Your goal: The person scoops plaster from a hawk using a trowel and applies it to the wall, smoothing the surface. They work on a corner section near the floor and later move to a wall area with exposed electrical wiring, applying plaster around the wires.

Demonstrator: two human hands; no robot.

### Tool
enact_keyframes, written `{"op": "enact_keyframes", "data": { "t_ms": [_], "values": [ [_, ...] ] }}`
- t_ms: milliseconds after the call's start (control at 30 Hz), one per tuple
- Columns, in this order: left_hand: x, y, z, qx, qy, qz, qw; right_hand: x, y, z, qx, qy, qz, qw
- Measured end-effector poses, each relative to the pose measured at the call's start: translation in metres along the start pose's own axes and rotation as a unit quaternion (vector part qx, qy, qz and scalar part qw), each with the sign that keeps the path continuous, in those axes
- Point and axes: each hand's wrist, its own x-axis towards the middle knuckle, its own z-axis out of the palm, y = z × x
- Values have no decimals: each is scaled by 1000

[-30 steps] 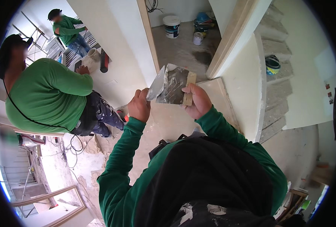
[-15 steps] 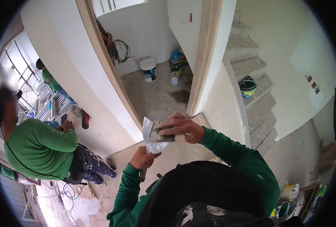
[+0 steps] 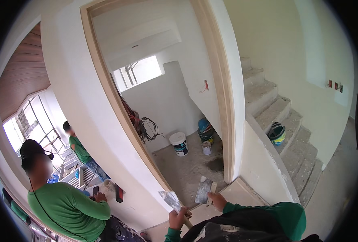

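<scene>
Low in the middle of the view, my left hand (image 3: pixel 178 218) is closed round the handle of a putty knife (image 3: pixel 171 201). Its wide metal blade points up and left, smeared with pale filler. To the right, my right hand (image 3: pixel 217 201) grips a flat rectangular trowel (image 3: pixel 203 190) by its pale handle. Grey and whitish filler marks the trowel's blade. The two tools are apart, in front of the foot of a wooden door frame (image 3: pixel 228 133).
Beyond the doorway stand a white bucket (image 3: pixel 179 144), a small can (image 3: pixel 206 148) and hanging cables (image 3: pixel 146 129). Concrete stairs (image 3: pixel 273 115) at right carry a dark bucket (image 3: pixel 276 134). A co-worker in green (image 3: pixel 66 205) stands close on the left, another (image 3: pixel 80 149) farther off.
The view has tilted up, showing more of the doorway and window. My hands have parted; the trowel has come away from the putty knife's blade, and both sit lower in the picture.
</scene>
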Motion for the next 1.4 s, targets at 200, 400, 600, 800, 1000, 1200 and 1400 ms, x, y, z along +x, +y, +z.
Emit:
{"op": "enact_keyframes", "data": {
  "t_ms": [200, 400, 600, 800, 1000, 1200, 1400],
  "values": [
    [16, -32, 14, 397, 51, 74, 913, 9, 77, 47, -245, -79, -95, 962],
    [8, -20, 18, 527, -22, 99, 844, 8, 104, 46, -324, -55, -230, 916],
    [-19, -28, -7, 655, -134, 244, 702, 17, 131, 48, -355, 15, -153, 922],
    [-26, -37, -2, 667, -121, 118, 725, -1, 125, 46, -305, 29, -123, 944],
    [-38, -38, -5, 444, 21, 146, 884, 9, 153, 19, -384, 90, -127, 910],
    [-42, -75, -47, 398, 175, 158, 887, 26, 159, -21, -143, 153, 3, 978],
    [-59, -81, -84, 201, 256, -71, 943, -13, 108, -17, -10, 109, 105, 989]
  ]
}}
